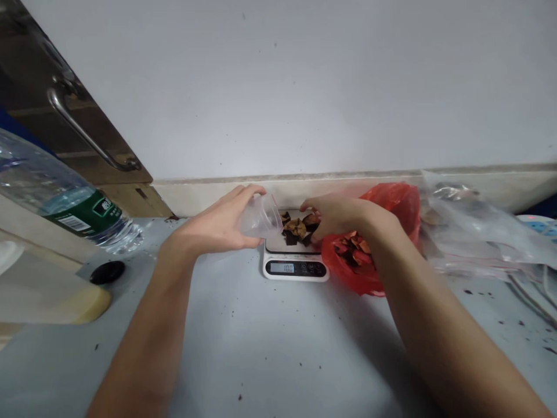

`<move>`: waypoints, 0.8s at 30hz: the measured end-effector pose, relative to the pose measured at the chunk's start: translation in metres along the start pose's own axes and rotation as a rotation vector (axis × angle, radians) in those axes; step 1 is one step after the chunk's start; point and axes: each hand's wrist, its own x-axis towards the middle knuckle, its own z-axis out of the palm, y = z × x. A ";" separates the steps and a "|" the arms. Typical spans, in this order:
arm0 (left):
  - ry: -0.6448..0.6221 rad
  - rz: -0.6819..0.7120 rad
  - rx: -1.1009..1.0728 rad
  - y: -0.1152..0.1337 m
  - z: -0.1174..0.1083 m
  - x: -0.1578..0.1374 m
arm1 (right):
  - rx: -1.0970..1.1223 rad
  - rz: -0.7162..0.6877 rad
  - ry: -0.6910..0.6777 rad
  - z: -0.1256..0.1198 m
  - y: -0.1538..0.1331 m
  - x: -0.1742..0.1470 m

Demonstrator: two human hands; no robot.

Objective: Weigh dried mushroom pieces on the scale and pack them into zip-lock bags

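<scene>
My left hand (pixel 226 219) is wrapped round a clear plastic cup (pixel 261 218), tipped on its side with its mouth toward the pile on the scale. Dark brown dried pieces (pixel 297 227), like dried peel or petals, lie on the platform of a white digital scale (pixel 270 270); its display reads about 10.0. My right hand (pixel 337 213) curves round the right side of that pile, its fingertips at the pieces. Just under my right forearm sits an open red plastic bag (pixel 348 281) with more dried reddish pieces (pixel 354 251) inside.
Clear plastic bags (pixel 470 232) lie at the right by the wall, near a cable. On the left are a large water bottle (pixel 82 212), a black oval object (pixel 108 271) and a translucent container (pixel 47 290). Dark crumbs dot the grey tabletop (pixel 261 360).
</scene>
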 end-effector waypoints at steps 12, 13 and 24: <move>-0.015 0.045 0.018 0.006 0.005 0.002 | 0.003 -0.046 0.061 0.004 0.017 0.010; -0.017 0.046 0.020 0.007 0.006 0.002 | 0.005 -0.059 0.071 0.004 0.018 0.009; -0.070 0.085 0.013 0.010 0.007 0.003 | 0.067 -0.044 0.046 -0.002 0.023 -0.004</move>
